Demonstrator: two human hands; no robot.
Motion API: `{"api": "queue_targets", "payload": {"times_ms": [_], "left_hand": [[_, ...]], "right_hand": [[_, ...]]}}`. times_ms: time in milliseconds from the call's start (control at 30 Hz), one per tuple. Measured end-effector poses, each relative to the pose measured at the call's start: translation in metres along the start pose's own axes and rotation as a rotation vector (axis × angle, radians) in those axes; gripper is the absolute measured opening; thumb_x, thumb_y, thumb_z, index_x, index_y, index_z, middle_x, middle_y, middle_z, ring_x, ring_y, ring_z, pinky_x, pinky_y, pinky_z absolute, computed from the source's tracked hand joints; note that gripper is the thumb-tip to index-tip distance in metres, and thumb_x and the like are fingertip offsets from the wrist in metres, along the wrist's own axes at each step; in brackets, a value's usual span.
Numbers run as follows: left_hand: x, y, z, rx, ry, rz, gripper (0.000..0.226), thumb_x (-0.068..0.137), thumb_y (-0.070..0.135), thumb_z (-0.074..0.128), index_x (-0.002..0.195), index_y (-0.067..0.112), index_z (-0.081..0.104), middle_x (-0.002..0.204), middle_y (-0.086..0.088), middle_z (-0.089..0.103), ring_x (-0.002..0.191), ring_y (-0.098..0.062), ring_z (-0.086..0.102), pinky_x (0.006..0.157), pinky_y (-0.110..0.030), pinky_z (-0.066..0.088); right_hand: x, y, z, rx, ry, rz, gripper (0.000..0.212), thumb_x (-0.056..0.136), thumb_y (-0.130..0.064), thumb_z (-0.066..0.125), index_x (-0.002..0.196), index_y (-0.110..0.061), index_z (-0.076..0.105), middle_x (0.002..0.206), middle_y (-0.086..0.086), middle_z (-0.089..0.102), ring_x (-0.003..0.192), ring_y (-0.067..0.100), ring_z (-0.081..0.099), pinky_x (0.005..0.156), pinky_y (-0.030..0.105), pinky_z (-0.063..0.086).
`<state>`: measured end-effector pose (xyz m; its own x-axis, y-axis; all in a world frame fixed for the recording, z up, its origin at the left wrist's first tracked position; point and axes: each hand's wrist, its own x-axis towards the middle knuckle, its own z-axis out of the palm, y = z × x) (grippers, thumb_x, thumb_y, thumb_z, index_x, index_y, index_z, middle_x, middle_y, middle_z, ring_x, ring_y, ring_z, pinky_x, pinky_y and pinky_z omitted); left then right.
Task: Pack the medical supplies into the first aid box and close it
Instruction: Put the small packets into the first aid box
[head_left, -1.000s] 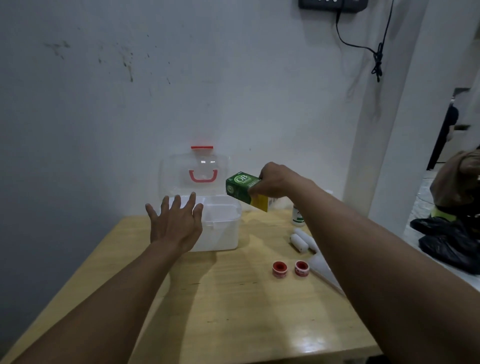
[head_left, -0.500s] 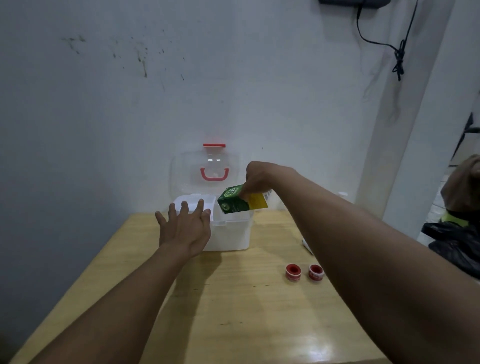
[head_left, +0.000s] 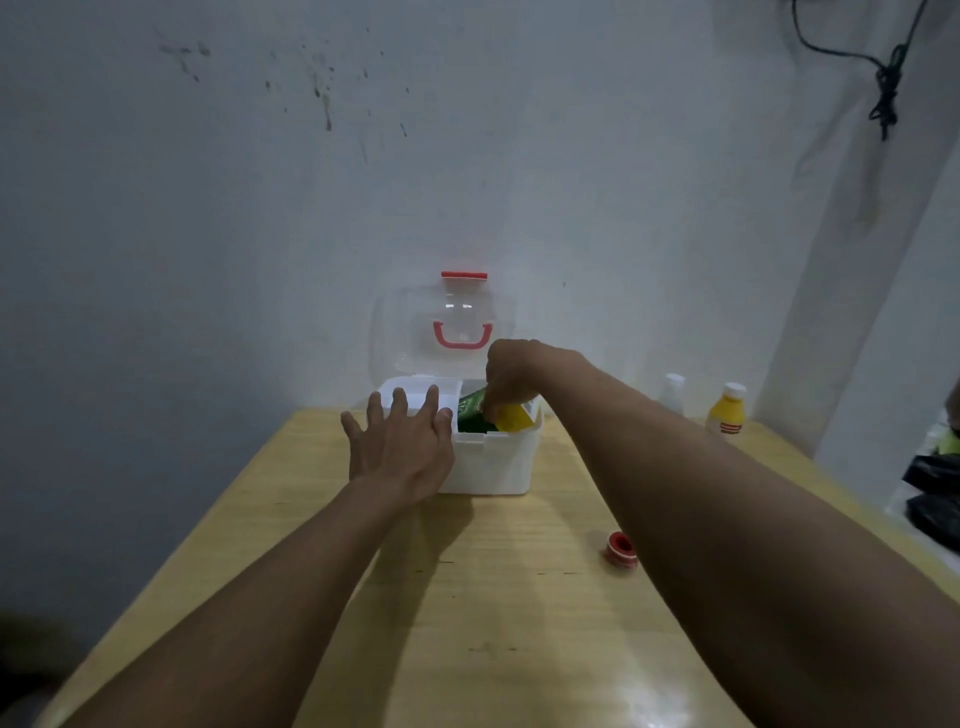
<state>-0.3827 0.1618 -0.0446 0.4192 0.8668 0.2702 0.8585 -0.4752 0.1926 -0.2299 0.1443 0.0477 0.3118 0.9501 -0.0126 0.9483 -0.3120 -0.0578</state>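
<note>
— Since a second ago, the green-and-yellow cardboard carton (head_left: 480, 415) has dropped into the right side of the white plastic first aid box (head_left: 498, 462), and the right hand (head_left: 511, 376) pinches it.
— The left hand (head_left: 400, 447)?
— Fingers spread flat over the box's near-left corner. It's mid-packing: I'd release, then fetch the small red tape roll (head_left: 622, 545), nearer right.
</note>
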Motion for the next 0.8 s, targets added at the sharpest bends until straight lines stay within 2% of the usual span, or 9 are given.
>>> {"api": "queue_targets", "payload": {"times_ms": [133, 233, 367, 467, 533, 600, 667, 733, 800], "left_hand": [[0.002, -0.001, 0.002, 0.0, 0.001, 0.001, 0.058, 0.101, 0.055, 0.011, 0.157, 0.038, 0.014, 0.166, -0.007, 0.015, 0.152, -0.035, 0.007, 0.118, -0.065, 0.004], [0.002, -0.001, 0.002, 0.0, 0.002, 0.005, 0.058, 0.101, 0.054, 0.011, 0.157, 0.037, 0.015, 0.165, -0.008, 0.016, 0.152, -0.036, 0.007, 0.118, -0.065, 0.004], [0.001, -0.001, -0.004, 0.021, -0.009, 0.017, 0.058, 0.101, 0.053, 0.012, 0.156, 0.036, 0.017, 0.164, -0.009, 0.02, 0.151, -0.036, 0.012, 0.118, -0.064, 0.007], [0.004, -0.004, -0.01, 0.06, -0.003, 0.021, 0.059, 0.101, 0.054, 0.015, 0.156, 0.034, 0.02, 0.163, -0.01, 0.024, 0.149, -0.036, 0.018, 0.117, -0.061, 0.012], [0.006, -0.005, -0.01, 0.061, -0.015, 0.016, 0.06, 0.1, 0.056, 0.015, 0.156, 0.035, 0.019, 0.163, -0.009, 0.022, 0.149, -0.036, 0.017, 0.117, -0.061, 0.011], [0.005, -0.004, -0.008, 0.045, -0.024, 0.015, 0.06, 0.1, 0.056, 0.014, 0.156, 0.036, 0.018, 0.164, -0.009, 0.02, 0.15, -0.036, 0.014, 0.117, -0.062, 0.009], [0.005, -0.005, -0.008, 0.04, -0.023, 0.022, 0.059, 0.1, 0.056, 0.014, 0.156, 0.037, 0.018, 0.164, -0.009, 0.02, 0.15, -0.036, 0.013, 0.118, -0.062, 0.008], [0.005, -0.005, -0.007, 0.043, -0.02, 0.026, 0.059, 0.1, 0.056, 0.014, 0.156, 0.037, 0.017, 0.164, -0.009, 0.02, 0.15, -0.036, 0.014, 0.118, -0.062, 0.009], [0.005, -0.005, -0.007, 0.037, -0.023, 0.024, 0.059, 0.1, 0.056, 0.015, 0.156, 0.037, 0.017, 0.164, -0.009, 0.02, 0.15, -0.036, 0.013, 0.118, -0.062, 0.01]], "right_hand": [[0.003, 0.002, 0.011, 0.063, 0.007, -0.009, 0.062, 0.074, -0.034, 0.084, 0.126, -0.009, 0.062, 0.114, 0.005, 0.065, 0.093, 0.021, 0.058, 0.079, 0.028, 0.048], [0.002, 0.005, 0.016, 0.103, 0.014, -0.006, 0.062, 0.077, -0.032, 0.083, 0.13, -0.011, 0.059, 0.122, 0.006, 0.062, 0.095, 0.021, 0.054, 0.08, 0.028, 0.044], [-0.002, 0.007, 0.018, 0.141, 0.078, -0.002, 0.057, 0.083, -0.027, 0.078, 0.132, -0.009, 0.056, 0.126, 0.009, 0.06, 0.11, 0.026, 0.059, 0.089, 0.032, 0.048], [-0.01, 0.006, 0.016, 0.133, 0.091, 0.01, 0.04, 0.093, -0.015, 0.062, 0.131, -0.005, 0.052, 0.124, 0.011, 0.06, 0.103, 0.026, 0.058, 0.083, 0.03, 0.048], [-0.014, 0.004, 0.018, 0.154, 0.054, 0.038, 0.031, 0.096, -0.012, 0.054, 0.125, -0.003, 0.054, 0.112, 0.012, 0.06, 0.095, 0.025, 0.059, 0.08, 0.03, 0.05], [-0.015, 0.0, 0.02, 0.19, 0.007, 0.054, 0.028, 0.097, -0.012, 0.051, 0.122, -0.001, 0.057, 0.103, 0.013, 0.058, 0.094, 0.026, 0.061, 0.082, 0.032, 0.053], [-0.016, -0.004, 0.022, 0.195, -0.025, 0.024, 0.029, 0.099, -0.013, 0.047, 0.123, -0.001, 0.058, 0.108, 0.015, 0.059, 0.091, 0.025, 0.055, 0.078, 0.031, 0.047], [-0.018, -0.008, 0.02, 0.204, -0.054, 0.002, 0.033, 0.102, -0.017, 0.042, 0.127, -0.002, 0.057, 0.107, 0.012, 0.055, 0.094, 0.025, 0.052, 0.08, 0.031, 0.042], [-0.017, -0.012, 0.02, 0.248, -0.076, -0.022, 0.036, 0.104, -0.019, 0.039, 0.132, -0.003, 0.053, 0.113, 0.01, 0.054, 0.107, 0.029, 0.056, 0.087, 0.034, 0.044]]}}
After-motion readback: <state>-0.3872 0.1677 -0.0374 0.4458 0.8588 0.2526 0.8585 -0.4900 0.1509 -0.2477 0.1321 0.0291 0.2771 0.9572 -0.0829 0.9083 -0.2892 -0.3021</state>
